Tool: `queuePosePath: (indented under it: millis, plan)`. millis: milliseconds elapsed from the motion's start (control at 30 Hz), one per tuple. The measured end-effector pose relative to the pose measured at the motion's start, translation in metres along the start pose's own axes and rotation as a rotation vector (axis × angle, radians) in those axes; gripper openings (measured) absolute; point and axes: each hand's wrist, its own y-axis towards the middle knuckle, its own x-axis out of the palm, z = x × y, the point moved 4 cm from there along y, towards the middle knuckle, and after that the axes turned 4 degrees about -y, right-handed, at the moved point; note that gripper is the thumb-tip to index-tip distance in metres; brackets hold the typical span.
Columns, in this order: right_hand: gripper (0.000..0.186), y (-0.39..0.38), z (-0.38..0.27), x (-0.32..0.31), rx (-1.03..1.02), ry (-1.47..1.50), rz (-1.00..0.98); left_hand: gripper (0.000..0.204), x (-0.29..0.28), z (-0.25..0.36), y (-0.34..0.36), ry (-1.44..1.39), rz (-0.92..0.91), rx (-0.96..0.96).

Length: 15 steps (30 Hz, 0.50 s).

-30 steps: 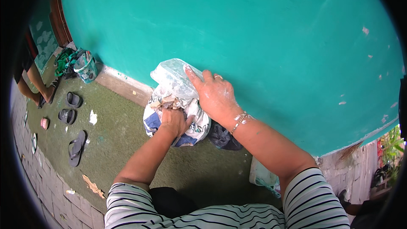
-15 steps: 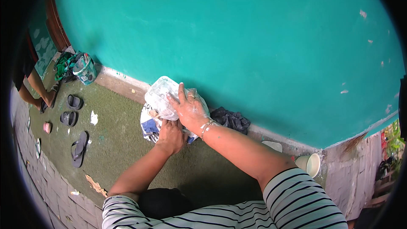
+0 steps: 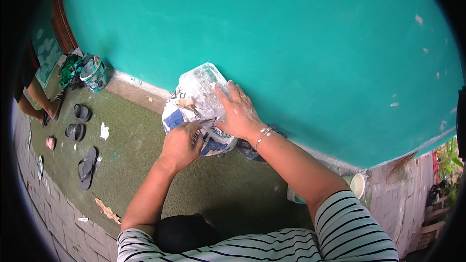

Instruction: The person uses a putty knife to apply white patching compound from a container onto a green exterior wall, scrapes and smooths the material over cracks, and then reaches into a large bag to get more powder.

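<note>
A clear, white-smeared plastic tub [image 3: 206, 85] is tilted at the mouth of a white bag printed in blue and black [image 3: 174, 116]. My right hand [image 3: 240, 114] grips the tub's right side, fingers extended and thumb lower down. White residue marks that hand, which wears a ring and bracelet. Below the tub, my left hand [image 3: 182, 143] is closed on the bag's near edge, its fingertips partly hidden in the folds. A scrap of brownish material [image 3: 184, 102] shows near the bag's opening. What lies deeper inside is hidden.
A green wall [image 3: 291, 43] rises behind the bag. A dark plastic bag [image 3: 250, 151] lies beside it. A paint-stained bucket [image 3: 94, 75], slippers [image 3: 87, 167] and another person's legs [image 3: 41, 99] are left. A pale cup [image 3: 357, 185] sits right, partly behind my arm.
The tub has risen and shifted right, more upright. My right hand has moved from across its face to its right side. My left hand has drawn back left along the bag's edge.
</note>
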Motion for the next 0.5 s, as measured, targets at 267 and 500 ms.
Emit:
queuePosePath:
  millis: [267,500]
  plan:
    - [0.099,-0.002,0.003,-0.013,0.024,0.076,-0.003,0.020,-0.014,0.009,0.007,-0.022,0.228,-0.001]
    - [0.095,-0.007,-0.001,-0.002,0.106,0.212,0.175,0.015,-0.029,0.012,0.010,-0.098,0.490,0.053]
